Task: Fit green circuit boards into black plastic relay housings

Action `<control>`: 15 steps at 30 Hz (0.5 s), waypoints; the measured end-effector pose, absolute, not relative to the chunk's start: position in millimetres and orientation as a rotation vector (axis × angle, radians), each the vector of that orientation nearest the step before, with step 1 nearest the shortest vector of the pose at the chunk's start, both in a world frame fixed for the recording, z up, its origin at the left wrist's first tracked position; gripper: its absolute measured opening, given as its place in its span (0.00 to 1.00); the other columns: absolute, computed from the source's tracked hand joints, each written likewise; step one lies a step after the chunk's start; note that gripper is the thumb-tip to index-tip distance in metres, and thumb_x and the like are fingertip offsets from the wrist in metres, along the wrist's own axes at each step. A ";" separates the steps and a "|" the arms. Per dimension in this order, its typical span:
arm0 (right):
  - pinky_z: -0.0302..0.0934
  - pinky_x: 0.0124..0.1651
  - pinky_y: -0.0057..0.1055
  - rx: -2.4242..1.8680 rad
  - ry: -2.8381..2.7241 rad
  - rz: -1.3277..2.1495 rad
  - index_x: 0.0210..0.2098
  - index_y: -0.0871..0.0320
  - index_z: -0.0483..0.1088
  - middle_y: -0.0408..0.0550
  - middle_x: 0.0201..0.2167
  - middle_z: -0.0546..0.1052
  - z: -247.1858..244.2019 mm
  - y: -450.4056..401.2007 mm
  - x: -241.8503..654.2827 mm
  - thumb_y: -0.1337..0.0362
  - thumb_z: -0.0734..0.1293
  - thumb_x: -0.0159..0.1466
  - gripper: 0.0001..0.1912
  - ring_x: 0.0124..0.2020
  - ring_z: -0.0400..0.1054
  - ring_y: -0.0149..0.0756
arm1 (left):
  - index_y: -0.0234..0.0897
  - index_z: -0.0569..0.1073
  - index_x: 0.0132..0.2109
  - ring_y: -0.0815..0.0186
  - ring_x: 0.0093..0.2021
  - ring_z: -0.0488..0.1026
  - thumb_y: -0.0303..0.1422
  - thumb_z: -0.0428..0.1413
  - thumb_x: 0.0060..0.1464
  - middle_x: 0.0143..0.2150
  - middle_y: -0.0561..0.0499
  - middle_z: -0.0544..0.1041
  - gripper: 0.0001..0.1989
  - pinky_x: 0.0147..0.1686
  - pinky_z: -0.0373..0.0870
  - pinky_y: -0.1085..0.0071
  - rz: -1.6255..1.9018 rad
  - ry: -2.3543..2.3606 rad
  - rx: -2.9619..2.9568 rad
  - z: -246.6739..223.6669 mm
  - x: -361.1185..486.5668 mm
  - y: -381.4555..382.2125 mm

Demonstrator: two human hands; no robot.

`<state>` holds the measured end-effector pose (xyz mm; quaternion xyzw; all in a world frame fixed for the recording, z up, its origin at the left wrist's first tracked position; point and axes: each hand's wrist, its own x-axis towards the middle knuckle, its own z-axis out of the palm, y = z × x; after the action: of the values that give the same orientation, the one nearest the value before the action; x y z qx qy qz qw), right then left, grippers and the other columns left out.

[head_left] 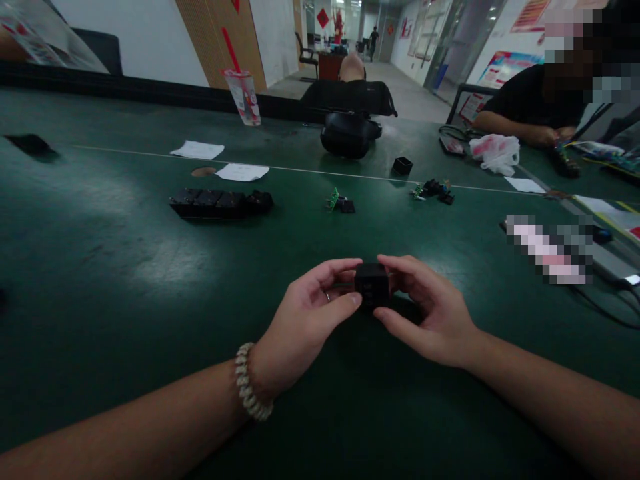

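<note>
A small black box (373,283) with faint markings on its near face is between my two hands, just above or on the green table; I cannot tell which. My left hand (320,300), with a braided bracelet at the wrist, grips its left side between thumb and fingers. From the right, my right hand (430,310) closes its fingertips and thumb on the box's other side. Beyond the hands lie a small green circuit board with black parts (340,201), and a second cluster of boards and black pieces (433,191). An open black casing (402,166) sits farther back.
A row of black boxes (220,203) stands at the left, with paper slips (243,172) behind it. Toward the back are a plastic cup with a red straw (243,97) and a black pouch-like object (347,135). Right: a white plastic bag (496,153), cables, and a co-worker's arms (520,130).
</note>
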<state>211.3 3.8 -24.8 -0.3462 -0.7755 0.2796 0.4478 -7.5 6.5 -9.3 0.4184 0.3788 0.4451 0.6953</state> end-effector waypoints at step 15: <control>0.75 0.60 0.53 -0.830 -1.913 0.559 0.58 0.46 0.74 0.54 0.58 0.70 -21.1 6.2 210.4 0.79 0.69 0.65 0.28 0.60 0.73 0.47 | 0.39 0.84 0.53 0.51 0.58 0.78 0.33 0.71 0.56 0.56 0.43 0.83 0.18 0.64 0.71 0.49 1.013 0.865 0.878 -4.8 -7.1 3.6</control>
<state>210.4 6.2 -21.1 -0.3388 -0.7813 0.2282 0.4719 -7.1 3.6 -4.8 0.3938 0.3879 0.4545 0.6985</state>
